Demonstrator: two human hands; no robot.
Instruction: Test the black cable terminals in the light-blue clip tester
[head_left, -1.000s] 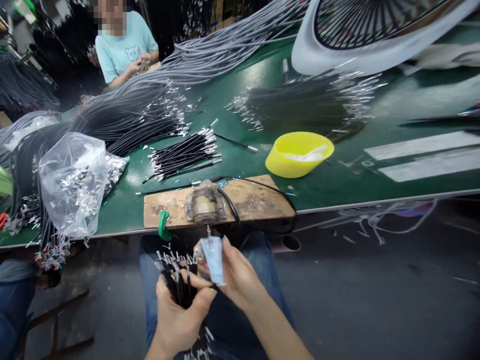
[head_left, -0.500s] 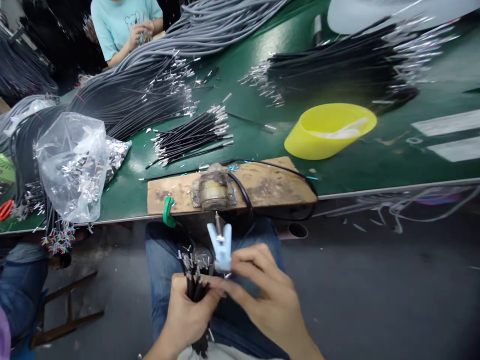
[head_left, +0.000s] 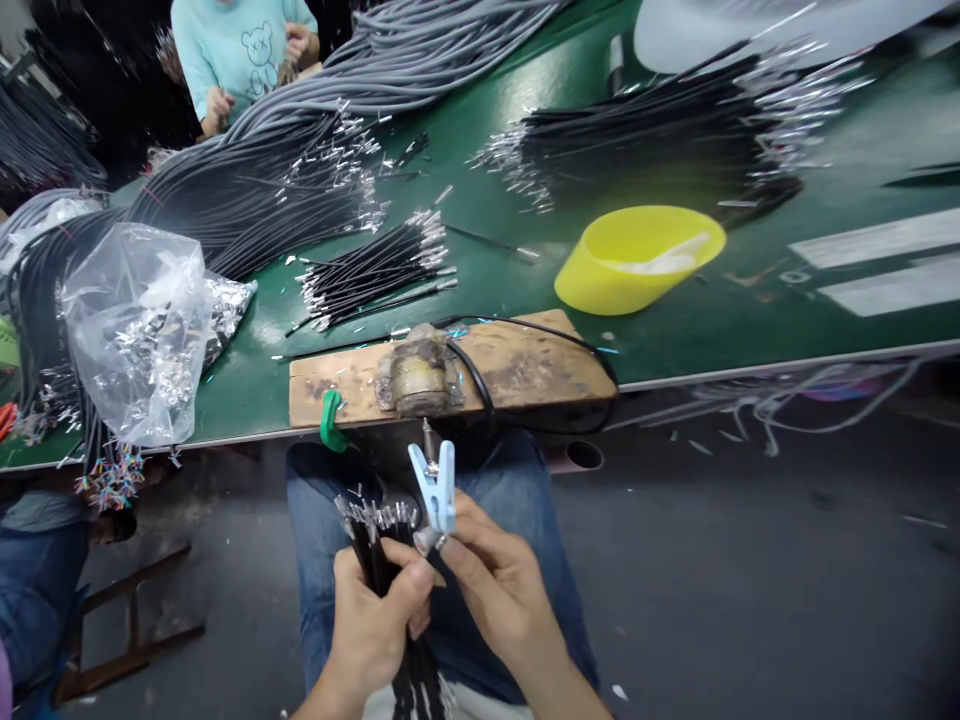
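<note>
My left hand (head_left: 379, 610) is wrapped round a bundle of black cables (head_left: 367, 535) with silvery ends, held upright over my lap. Just right of it, my right hand (head_left: 499, 580) is closed, thumb and fingers pinched by the lower end of a light blue clothespin (head_left: 442, 495). What lies between those fingertips is too small to make out. A small silvery piece (head_left: 425, 541) shows beside the thumb. Above the clothespin, a thin metal rod (head_left: 429, 440) points down from a round, dirty metal fixture (head_left: 420, 380).
The fixture sits on a wooden board (head_left: 525, 370) at the table edge, with a green clip (head_left: 330, 420). Behind lie short black cables (head_left: 375, 265), a yellow oval container (head_left: 637, 265) and a plastic bag (head_left: 139, 330). A co-worker (head_left: 247, 60) sits across the green table.
My right hand has drawn in lower, its fingers now tucked beneath and behind the clothespin. The cable bundle has tilted slightly left. The co-worker's hands have moved apart.
</note>
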